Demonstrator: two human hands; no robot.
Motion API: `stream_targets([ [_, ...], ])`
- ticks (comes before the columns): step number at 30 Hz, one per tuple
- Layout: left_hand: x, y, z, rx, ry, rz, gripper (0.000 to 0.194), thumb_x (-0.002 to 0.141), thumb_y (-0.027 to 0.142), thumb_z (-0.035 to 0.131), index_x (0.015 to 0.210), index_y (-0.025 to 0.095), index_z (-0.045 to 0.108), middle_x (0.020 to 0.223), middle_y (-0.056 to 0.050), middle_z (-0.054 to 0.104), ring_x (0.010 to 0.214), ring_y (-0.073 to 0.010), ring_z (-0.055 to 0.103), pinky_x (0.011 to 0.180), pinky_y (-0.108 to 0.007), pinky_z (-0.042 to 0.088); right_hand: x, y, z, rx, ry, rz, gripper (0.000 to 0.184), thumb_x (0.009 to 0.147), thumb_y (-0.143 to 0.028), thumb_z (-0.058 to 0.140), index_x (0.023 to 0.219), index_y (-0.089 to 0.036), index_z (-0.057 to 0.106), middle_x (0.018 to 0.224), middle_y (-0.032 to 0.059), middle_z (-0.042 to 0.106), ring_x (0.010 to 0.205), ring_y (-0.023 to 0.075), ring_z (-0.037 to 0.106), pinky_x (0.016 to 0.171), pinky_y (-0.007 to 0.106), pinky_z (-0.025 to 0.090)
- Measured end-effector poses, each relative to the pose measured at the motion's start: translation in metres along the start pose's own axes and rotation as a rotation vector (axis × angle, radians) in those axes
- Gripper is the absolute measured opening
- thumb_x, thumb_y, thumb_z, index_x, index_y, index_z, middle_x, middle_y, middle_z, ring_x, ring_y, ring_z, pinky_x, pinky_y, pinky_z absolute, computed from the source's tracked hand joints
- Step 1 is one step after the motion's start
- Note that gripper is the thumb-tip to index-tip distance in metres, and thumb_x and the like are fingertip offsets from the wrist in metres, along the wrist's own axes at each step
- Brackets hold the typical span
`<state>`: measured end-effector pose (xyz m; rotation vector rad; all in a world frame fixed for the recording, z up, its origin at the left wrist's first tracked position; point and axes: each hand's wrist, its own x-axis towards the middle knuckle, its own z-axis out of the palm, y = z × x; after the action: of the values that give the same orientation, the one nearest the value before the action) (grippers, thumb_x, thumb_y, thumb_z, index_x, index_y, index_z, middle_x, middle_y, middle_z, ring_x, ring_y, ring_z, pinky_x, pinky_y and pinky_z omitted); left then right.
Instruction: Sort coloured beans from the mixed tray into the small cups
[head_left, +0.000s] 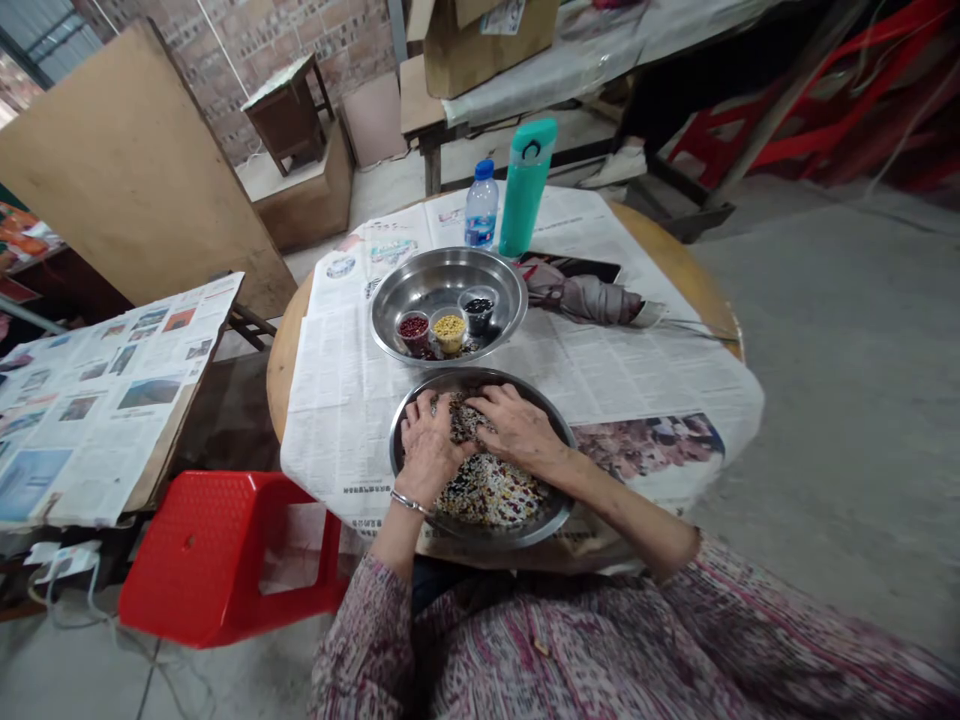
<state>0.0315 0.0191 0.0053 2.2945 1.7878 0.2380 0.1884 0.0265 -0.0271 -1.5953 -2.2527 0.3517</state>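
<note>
- The near steel bowl [561, 512] is set at the person's edge of the round table [282, 385], which is covered with newspaper [322, 400]; by it all other places are given.
- Mixed grains [499, 497], pale, dark, yellow and red, are held inside the near steel bowl, with a darker patch at its far side.
- In the left part of that bowl, the grains are touched by the left hand [429, 437]; its fingers are spread and bent, and a bracelet [409, 502] is worn at the wrist.
- The grains at the far right are touched by the right hand [517, 425], its fingers also spread and curved, the tips partly hidden.
- Just beyond the near bowl, a wider steel bowl [420, 285] is placed, in which clear cups of red beans [414, 330], yellow grains [448, 332] and black grains [478, 312] are stood.
- Farther beyond, a water bottle [481, 212] and a green bottle [528, 190] are stood upright.
- To the far right of the near bowl, a folded umbrella [600, 300] is laid.
- To its left, below the tabletop, a red stool [191, 555] is seen.
</note>
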Motion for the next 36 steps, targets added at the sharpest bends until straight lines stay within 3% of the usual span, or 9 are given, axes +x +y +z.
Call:
stream_targets([
  [4,-0.004,-0.002,0.009,-0.1,-0.064,0.087,0.031,0.085,0.013,0.061,0.115,0.02,0.056,0.118,-0.009,0.056,0.113,-0.0239,0.054,0.099,-0.039,0.048,-0.011,0.001,0.005,0.111,-0.031,-0.075,0.029,0.084,-0.011,0.048,0.106,-0.014,0.066,0.103,0.0117,0.065,0.103,0.0233,0.057,0.092,0.034,0.047],
  [6,-0.014,-0.002,0.011,-0.168,-0.084,0.135,0.026,0.085,0.006,0.055,0.107,0.019,0.057,0.109,-0.007,0.059,0.11,-0.0211,0.055,0.1,-0.036,0.047,-0.021,0.001,0.002,0.185,-0.048,-0.133,0.024,0.085,-0.01,0.047,0.099,-0.016,0.066,0.098,0.0098,0.066,0.097,0.0212,0.06,0.089,0.033,0.048],
  [12,-0.059,0.008,0.0,-0.207,-0.185,0.21,0.013,0.092,0.012,0.054,0.101,0.021,0.056,0.106,-0.004,0.059,0.103,-0.0192,0.057,0.094,-0.034,0.049,-0.065,0.004,-0.02,0.283,-0.188,-0.291,0.02,0.089,-0.014,0.049,0.095,-0.021,0.066,0.095,0.0066,0.066,0.092,0.0189,0.062,0.083,0.031,0.05],
  [16,-0.078,0.016,-0.002,-0.193,-0.274,0.258,0.005,0.094,0.021,0.058,0.099,0.021,0.057,0.106,-0.003,0.06,0.103,-0.0195,0.056,0.094,-0.033,0.05,-0.079,0.005,-0.018,0.223,-0.346,-0.331,0.02,0.089,-0.013,0.05,0.09,-0.021,0.069,0.091,0.0059,0.068,0.088,0.0185,0.063,0.081,0.031,0.049],
  [20,-0.083,0.014,0.005,-0.171,-0.202,0.246,0.015,0.096,0.022,0.055,0.111,0.022,0.058,0.11,-0.003,0.061,0.106,-0.0199,0.054,0.1,-0.036,0.047,-0.068,0.003,-0.011,0.108,-0.33,-0.304,0.023,0.09,-0.013,0.049,0.09,-0.021,0.071,0.089,0.0063,0.069,0.092,0.0196,0.063,0.085,0.032,0.049],
  [28,-0.083,0.004,0.016,-0.164,-0.155,0.231,0.015,0.099,0.022,0.05,0.105,0.021,0.063,0.104,-0.003,0.062,0.1,-0.0186,0.055,0.099,-0.035,0.046,-0.021,0.002,-0.007,-0.047,0.041,-0.095,0.028,0.093,-0.018,0.048,0.111,-0.018,0.069,0.116,0.0125,0.065,0.11,0.0269,0.055,0.09,0.038,0.05],
  [32,-0.084,0.004,0.022,-0.198,-0.079,0.224,0.014,0.099,0.022,0.051,0.104,0.022,0.064,0.105,-0.003,0.062,0.101,-0.0187,0.054,0.098,-0.035,0.047,-0.015,-0.012,0.003,0.01,0.024,-0.101,0.035,0.09,-0.03,0.059,0.122,-0.018,0.062,0.125,0.0134,0.059,0.116,0.0285,0.051,0.094,0.041,0.049],
  [34,-0.085,0.004,0.023,-0.217,-0.036,0.225,0.015,0.099,0.022,0.049,0.104,0.022,0.063,0.108,-0.004,0.061,0.104,-0.0192,0.054,0.097,-0.036,0.048,-0.013,-0.02,0.007,0.069,-0.038,-0.178,0.037,0.088,-0.028,0.062,0.124,-0.018,0.061,0.126,0.0125,0.058,0.118,0.0269,0.05,0.094,0.039,0.049],
  [36,-0.086,0.004,0.023,-0.233,-0.009,0.227,0.015,0.099,0.022,0.048,0.102,0.021,0.063,0.108,-0.005,0.061,0.103,-0.0192,0.054,0.096,-0.036,0.049,-0.01,-0.026,0.009,0.09,-0.134,-0.241,0.027,0.087,-0.019,0.059,0.114,-0.019,0.064,0.118,0.0107,0.06,0.113,0.0236,0.054,0.09,0.034,0.049],
])
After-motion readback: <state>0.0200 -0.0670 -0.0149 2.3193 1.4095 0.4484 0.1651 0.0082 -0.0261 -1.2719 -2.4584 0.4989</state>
